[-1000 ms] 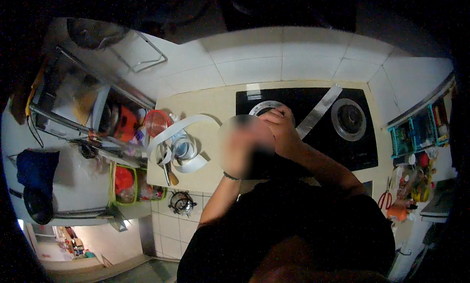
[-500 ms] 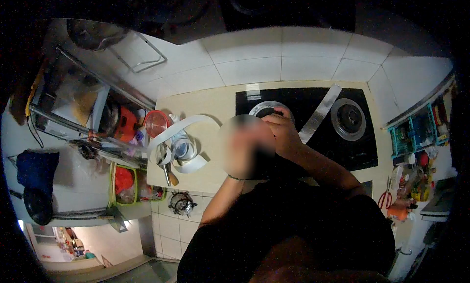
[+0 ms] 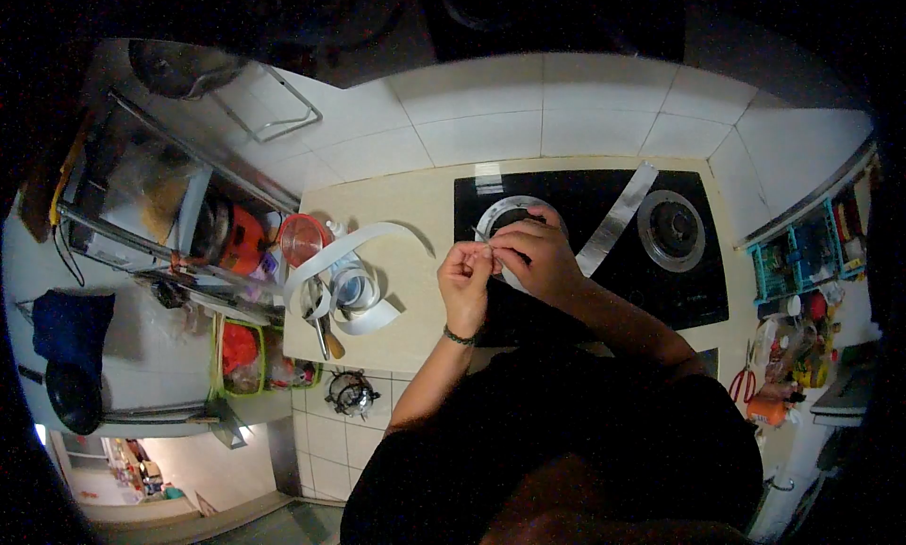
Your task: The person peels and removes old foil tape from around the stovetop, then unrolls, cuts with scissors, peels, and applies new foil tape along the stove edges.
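Note:
My left hand (image 3: 464, 285) is closed in a pinch just left of the near side of the left burner ring (image 3: 500, 210). Its fingertips meet those of my right hand (image 3: 540, 257), also closed and held over that burner. A thin, narrow sliver (image 3: 479, 234) sticks up between the fingertips; its kind is too small to make out. Right of my right hand, a silvery foil strip (image 3: 618, 219) lies slantwise across the black cooktop (image 3: 604, 309). To the left, a long white strip (image 3: 363, 238) curls over the counter.
A red bowl (image 3: 304, 238), a clear cup (image 3: 352, 287) and a brush-like tool (image 3: 333, 342) sit on the counter's left end. The right burner (image 3: 672, 229) is uncovered. Red-handled scissors (image 3: 744, 383) are at the right. A pan support (image 3: 351, 392) stands below the counter edge.
The blur over my left hand is gone, and its pinched fingertips now show against those of my right hand. My right hand stays at nearly the same spot over the burner.

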Tool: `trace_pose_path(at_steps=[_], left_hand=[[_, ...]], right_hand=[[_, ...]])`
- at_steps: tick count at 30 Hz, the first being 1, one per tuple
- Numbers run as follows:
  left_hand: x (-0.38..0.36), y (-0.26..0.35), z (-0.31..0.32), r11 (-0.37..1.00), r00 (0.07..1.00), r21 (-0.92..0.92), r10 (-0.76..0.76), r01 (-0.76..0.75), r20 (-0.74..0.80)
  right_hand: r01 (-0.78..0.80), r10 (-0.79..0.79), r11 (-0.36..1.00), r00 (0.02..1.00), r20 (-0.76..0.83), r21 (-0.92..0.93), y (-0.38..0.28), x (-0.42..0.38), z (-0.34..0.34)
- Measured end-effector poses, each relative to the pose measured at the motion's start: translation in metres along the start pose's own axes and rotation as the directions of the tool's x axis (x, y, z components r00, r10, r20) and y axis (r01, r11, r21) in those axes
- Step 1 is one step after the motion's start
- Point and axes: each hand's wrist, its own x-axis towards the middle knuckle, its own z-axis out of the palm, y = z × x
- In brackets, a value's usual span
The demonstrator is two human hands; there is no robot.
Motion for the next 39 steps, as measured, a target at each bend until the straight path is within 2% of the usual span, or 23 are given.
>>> trace_pose_path(at_steps=[2, 9, 11, 12, 14, 15, 18, 20, 21, 23, 27, 29, 30, 32, 33, 35, 36, 37, 38, 39], left_hand=[[0.002, 0.003, -0.004, 0.996, 0.999, 0.085, 0.008, -0.011, 0.04], [0.007, 0.004, -0.012, 0.996, 0.985, 0.01, -0.087, 0.087, 0.149], [0.008, 0.005, -0.01, 0.975, 0.98, -0.139, -0.155, 0.173, 0.128], [0.008, 0.005, -0.01, 0.975, 0.98, -0.139, -0.155, 0.173, 0.128], [0.008, 0.005, -0.011, 0.859, 0.928, -0.353, -0.347, 0.372, 0.135], [0.008, 0.005, -0.011, 0.859, 0.928, -0.353, -0.347, 0.372, 0.135], [0.007, 0.002, -0.008, 0.9, 0.943, -0.286, -0.302, 0.33, 0.135], [0.007, -0.002, -0.006, 0.993, 0.993, -0.051, -0.101, 0.104, 0.06], [0.007, -0.002, -0.006, 0.993, 0.993, -0.051, -0.101, 0.104, 0.06], [0.006, -0.001, -0.006, 0.991, 0.999, 0.127, -0.039, 0.034, 0.038], [0.006, -0.002, -0.003, 0.999, 0.998, 0.013, -0.039, 0.038, 0.043], [0.008, -0.002, -0.003, 0.983, 0.994, -0.151, -0.09, 0.099, 0.069], [0.007, 0.0, -0.003, 0.983, 0.994, -0.151, -0.09, 0.099, 0.069], [0.004, 0.007, -0.001, 0.986, 0.999, 0.169, 0.012, -0.017, 0.031], [0.004, 0.008, 0.0, 0.986, 0.999, 0.169, 0.012, -0.017, 0.031], [0.005, 0.009, 0.002, 0.925, 0.986, 0.345, 0.163, -0.16, 0.023], [0.005, 0.01, 0.001, 0.925, 0.987, 0.345, 0.162, -0.16, 0.023], [0.006, 0.011, 0.0, 0.878, 0.975, 0.426, 0.216, -0.218, 0.052], [0.006, 0.012, 0.0, 0.821, 0.96, 0.501, 0.268, -0.274, 0.087], [0.006, 0.014, 0.001, 0.821, 0.96, 0.5, 0.267, -0.274, 0.087]], right_hand=[[0.006, -0.006, 1.0, 1.0, 0.005, -0.001, 0.001, 0.0, -0.001], [0.045, -0.046, 0.999, 0.997, 0.069, 0.02, 0.003, 0.001, -0.003], [0.053, -0.054, 0.998, 0.996, 0.07, 0.02, 0.003, 0.002, -0.004], [0.046, -0.047, 0.999, 0.995, 0.084, 0.02, 0.002, 0.003, -0.005], [0.038, -0.04, 0.999, 0.994, 0.099, 0.019, 0.002, 0.004, -0.006], [0.04, -0.041, 0.999, 0.993, 0.106, 0.008, 0.002, 0.005, -0.006], [0.017, -0.018, 1.0, 0.993, 0.113, 0.01, 0.0, 0.007, -0.007], [-0.008, 0.005, 1.0, 0.994, 0.114, 0.023, -0.002, 0.008, -0.008], [-0.009, 0.008, 1.0, 0.993, 0.118, 0.014, -0.002, 0.008, -0.008], [-0.011, 0.011, 1.0, 0.993, 0.121, 0.004, -0.002, 0.008, -0.008], [0.0, -0.001, 1.0, 0.992, 0.124, 0.002, 0.0, 0.008, -0.006], [0.006, -0.004, 1.0, 0.993, 0.122, -0.015, 0.0, 0.008, -0.006], [0.01, -0.008, 1.0, 0.992, 0.123, -0.017, -0.001, 0.009, -0.007], [0.013, -0.01, 1.0, 0.992, 0.124, -0.018, -0.001, 0.01, -0.009], [0.046, -0.04, 0.998, 0.992, 0.123, -0.048, -0.001, 0.011, -0.009], [0.079, -0.069, 0.994, 0.99, 0.122, -0.079, 0.002, 0.012, -0.01], [0.15, -0.135, 0.981, 0.983, 0.124, -0.123, 0.004, 0.012, -0.009], [0.219, -0.199, 0.961, 0.972, 0.128, -0.167, 0.006, 0.012, -0.008], [0.218, -0.198, 0.962, 0.972, 0.128, -0.167, 0.006, 0.013, -0.009], [0.238, -0.212, 0.954, 0.966, 0.15, -0.185, 0.004, 0.015, -0.011]])
